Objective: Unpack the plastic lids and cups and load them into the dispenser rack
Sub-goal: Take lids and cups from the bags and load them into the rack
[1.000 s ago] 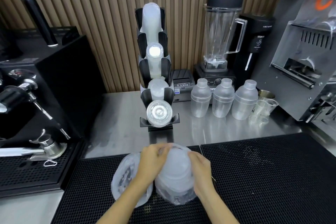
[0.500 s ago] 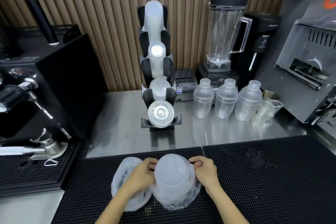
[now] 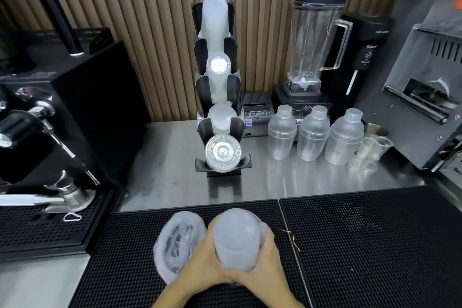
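Both hands wrap a frosted stack of plastic cups [image 3: 236,240] that stands on the black rubber mat [image 3: 375,245] at the near edge of the table [image 3: 162,175]. The left hand [image 3: 203,261] curls around the stack's left side and the right hand [image 3: 266,257] around its right side, fingers closed against the plastic and the two hands meeting at the base of the stack nearest the camera. The stack's domed top is bare; whether a wrapper remains around its lower part cannot be told. Just left of the stack, touching the left hand, a translucent plastic bag [image 3: 178,245] lies on the same mat with clear lids dimly visible inside. A small twist tie [image 3: 291,240] lies on the mat just right of the right hand. Further back, on the steel part of the table near its middle, stands the black dispenser rack [image 3: 218,87], leaning toward the slatted wall. Its upper cradles hold cup stacks [image 3: 215,25], and a flat clear lid [image 3: 223,153] faces forward in the lowest cradle. To the right of the rack three frosted shakers [image 3: 315,132] stand in a row, with a blender [image 3: 316,40] behind them and small measuring cups [image 3: 370,152] beside them. An espresso machine [image 3: 32,117] occupies the table's left side.
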Available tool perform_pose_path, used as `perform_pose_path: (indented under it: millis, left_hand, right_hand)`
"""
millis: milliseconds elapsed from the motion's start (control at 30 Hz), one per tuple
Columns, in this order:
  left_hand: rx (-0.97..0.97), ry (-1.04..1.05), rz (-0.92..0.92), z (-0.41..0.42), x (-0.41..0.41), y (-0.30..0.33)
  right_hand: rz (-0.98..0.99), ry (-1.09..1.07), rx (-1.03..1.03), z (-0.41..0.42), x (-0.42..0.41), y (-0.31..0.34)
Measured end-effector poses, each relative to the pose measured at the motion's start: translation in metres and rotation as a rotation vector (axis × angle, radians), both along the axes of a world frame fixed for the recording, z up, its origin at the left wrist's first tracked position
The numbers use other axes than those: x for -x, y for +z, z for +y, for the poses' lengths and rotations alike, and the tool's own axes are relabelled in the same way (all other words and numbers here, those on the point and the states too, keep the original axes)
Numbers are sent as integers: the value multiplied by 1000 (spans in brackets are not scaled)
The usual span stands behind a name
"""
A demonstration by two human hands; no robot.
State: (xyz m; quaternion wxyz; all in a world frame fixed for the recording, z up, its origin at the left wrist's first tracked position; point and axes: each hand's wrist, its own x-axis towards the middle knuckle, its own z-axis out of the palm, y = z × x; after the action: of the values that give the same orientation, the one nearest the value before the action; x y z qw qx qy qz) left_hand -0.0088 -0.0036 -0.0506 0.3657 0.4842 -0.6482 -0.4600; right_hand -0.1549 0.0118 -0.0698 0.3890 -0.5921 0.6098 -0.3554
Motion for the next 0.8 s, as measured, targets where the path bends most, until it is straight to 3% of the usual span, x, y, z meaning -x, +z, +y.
perform_pose_path:
  millis: [233, 333, 500, 700, 800]
  left_hand:
    - [120, 526, -82, 3, 22, -11]
    - [68, 453, -93, 8, 30, -8]
    - [-262, 251, -31, 0, 2, 39]
    - [11, 120, -495, -34, 13, 65]
    - [27, 53, -794, -40, 23, 62]
  right_hand:
    - [92, 200, 57, -46, 5, 35]
    - [30, 178, -13, -51, 0, 37]
    - [-139, 130, 27, -41, -7, 34]
    - [-127, 53, 138, -33, -23, 11]
    - [-142, 33, 83, -32, -19, 4]
